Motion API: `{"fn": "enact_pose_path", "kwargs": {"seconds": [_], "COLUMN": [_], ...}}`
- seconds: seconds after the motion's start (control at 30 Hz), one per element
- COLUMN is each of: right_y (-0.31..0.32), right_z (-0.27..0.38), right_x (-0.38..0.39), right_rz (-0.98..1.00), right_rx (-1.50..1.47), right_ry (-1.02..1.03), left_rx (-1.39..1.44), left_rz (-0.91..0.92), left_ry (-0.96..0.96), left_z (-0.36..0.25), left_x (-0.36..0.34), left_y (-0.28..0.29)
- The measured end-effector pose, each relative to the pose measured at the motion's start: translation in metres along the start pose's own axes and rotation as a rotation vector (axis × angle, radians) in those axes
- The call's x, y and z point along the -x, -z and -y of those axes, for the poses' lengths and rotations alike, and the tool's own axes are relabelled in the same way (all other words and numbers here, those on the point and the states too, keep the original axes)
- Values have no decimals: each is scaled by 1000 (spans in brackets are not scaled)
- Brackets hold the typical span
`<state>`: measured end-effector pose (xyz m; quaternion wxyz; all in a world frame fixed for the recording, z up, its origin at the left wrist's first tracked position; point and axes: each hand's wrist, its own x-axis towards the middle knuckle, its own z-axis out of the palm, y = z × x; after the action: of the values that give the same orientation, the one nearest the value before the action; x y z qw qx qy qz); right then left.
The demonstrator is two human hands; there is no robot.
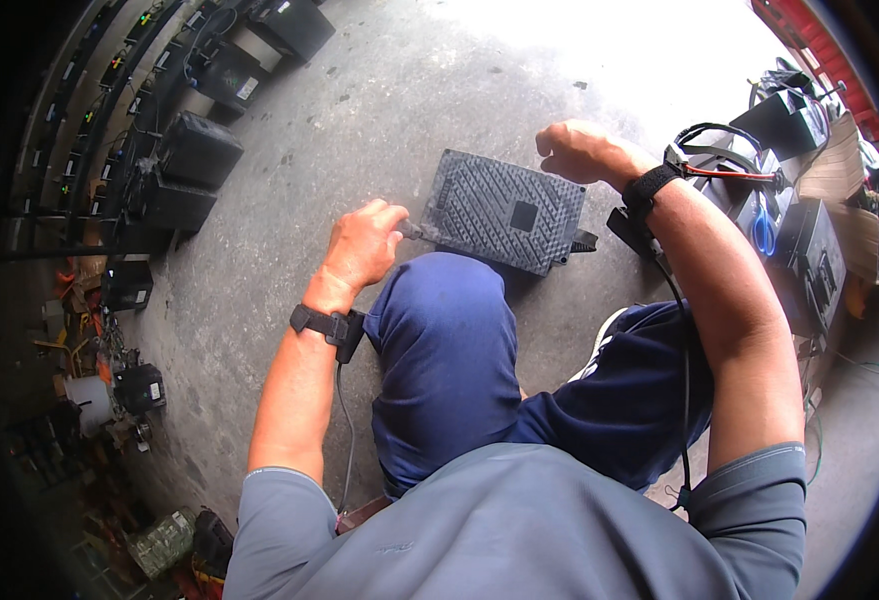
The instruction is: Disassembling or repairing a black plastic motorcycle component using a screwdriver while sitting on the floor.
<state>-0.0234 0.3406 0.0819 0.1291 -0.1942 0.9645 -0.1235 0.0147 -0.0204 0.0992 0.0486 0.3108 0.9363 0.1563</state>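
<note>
In front of my knees a black, flat rectangular case (pixel 479 212) with a ribbed diamond-pattern top and a small plain square lies slightly turned, above the concrete floor. A short black connector (pixel 584 242) sticks out at its right end. My left hand (pixel 364 243) is by the case's left side, its fingers closed at a small greyish piece (pixel 414 231) whose kind I cannot make out. Over the far right corner of the case hangs my right hand (pixel 587 150), its fingers curled inward; whether anything is in them is hidden. Both wrists wear black straps.
Black battery-like boxes (pixel 199 150) stand in a row along a rack with cables at the left. To the right are more dark boxes (pixel 809 265), a blue-handled tool (pixel 762 230), wires and cardboard (pixel 829 165). Assorted parts and tools lie at the lower left.
</note>
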Motion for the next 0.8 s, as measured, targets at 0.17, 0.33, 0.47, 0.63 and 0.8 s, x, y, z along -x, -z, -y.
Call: {"fn": "enact_pose_path", "kwargs": {"seconds": [0.17,0.33,0.47,0.63,0.8], "right_y": [3,-1,-4,0,4], "right_z": [7,1,-2,4,6], "right_x": [0,0,-1,0,2], "right_rz": [15,-15,11,15,33], "right_rx": [-2,-17,9,-19,-7], "right_ry": [-47,-20,-4,-58,-57], "left_rx": [-1,51,27,57,29], "left_rz": [7,21,30,27,36], "left_ry": [13,231,191,93,32], "left_z": [-4,-16,-12,-4,-2], "left_x": [0,-4,-5,-3,-4], "left_y": [4,1,-6,0,-1]}}
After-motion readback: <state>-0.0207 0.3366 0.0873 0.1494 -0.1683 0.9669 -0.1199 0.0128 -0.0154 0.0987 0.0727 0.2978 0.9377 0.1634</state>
